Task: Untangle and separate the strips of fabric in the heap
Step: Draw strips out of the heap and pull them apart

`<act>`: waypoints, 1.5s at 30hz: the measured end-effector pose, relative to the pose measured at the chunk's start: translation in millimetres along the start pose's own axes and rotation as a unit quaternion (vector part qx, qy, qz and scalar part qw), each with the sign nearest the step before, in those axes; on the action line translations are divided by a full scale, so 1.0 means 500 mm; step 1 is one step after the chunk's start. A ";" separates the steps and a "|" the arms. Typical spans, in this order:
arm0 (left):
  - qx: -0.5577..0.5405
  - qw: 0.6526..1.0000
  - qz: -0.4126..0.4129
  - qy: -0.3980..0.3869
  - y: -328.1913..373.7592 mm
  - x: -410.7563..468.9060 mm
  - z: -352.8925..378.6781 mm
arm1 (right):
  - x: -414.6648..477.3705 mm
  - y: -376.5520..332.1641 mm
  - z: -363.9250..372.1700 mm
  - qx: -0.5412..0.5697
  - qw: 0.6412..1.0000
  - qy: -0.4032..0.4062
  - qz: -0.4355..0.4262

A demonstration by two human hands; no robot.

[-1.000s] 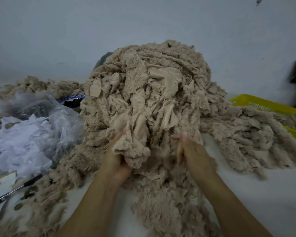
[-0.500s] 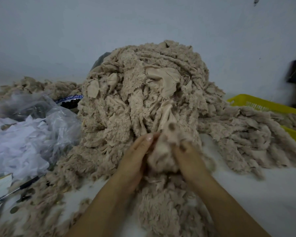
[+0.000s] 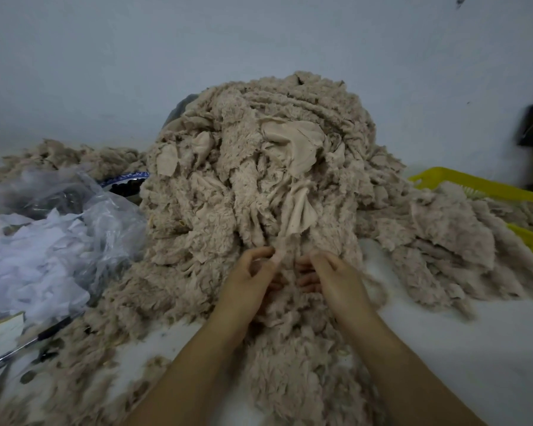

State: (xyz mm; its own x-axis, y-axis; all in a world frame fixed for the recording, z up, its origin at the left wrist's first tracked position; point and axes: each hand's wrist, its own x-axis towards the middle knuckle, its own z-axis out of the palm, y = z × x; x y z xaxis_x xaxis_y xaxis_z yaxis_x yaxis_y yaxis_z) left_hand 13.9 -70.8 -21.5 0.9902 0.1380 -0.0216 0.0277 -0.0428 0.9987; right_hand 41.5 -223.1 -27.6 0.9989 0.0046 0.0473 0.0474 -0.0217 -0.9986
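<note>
Place: textile workshop.
Evidence: big heap of beige fabric strips on a white table; bag of white scraps; yellow crate; bare wall.

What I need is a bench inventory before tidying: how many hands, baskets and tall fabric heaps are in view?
Hands: 2, the left hand and the right hand, both gripping fabric.
Baskets: 1, the yellow basket.
Tall fabric heaps: 1, the fabric heap.
Total: 4.
</note>
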 end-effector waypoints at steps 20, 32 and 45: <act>0.132 0.965 0.148 -0.171 0.021 -0.042 0.009 | -0.007 -0.004 0.015 0.113 0.990 -0.053 0.071; 0.047 0.994 0.084 -0.061 0.029 -0.040 0.015 | -0.024 -0.024 0.001 -0.091 0.991 -0.035 -0.089; -0.173 0.981 -0.034 -0.078 0.028 -0.005 -0.013 | -0.039 -0.004 0.020 -0.178 0.948 -0.253 -0.075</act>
State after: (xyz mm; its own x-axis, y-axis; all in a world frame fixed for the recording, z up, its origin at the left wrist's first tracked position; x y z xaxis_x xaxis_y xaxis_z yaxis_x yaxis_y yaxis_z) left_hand 10.9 -65.3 -7.4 0.9973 -0.0258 -0.0686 0.0732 0.3028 0.9503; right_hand 21.8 -212.9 -26.9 0.8549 0.5122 0.0819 0.2774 -0.3181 -0.9066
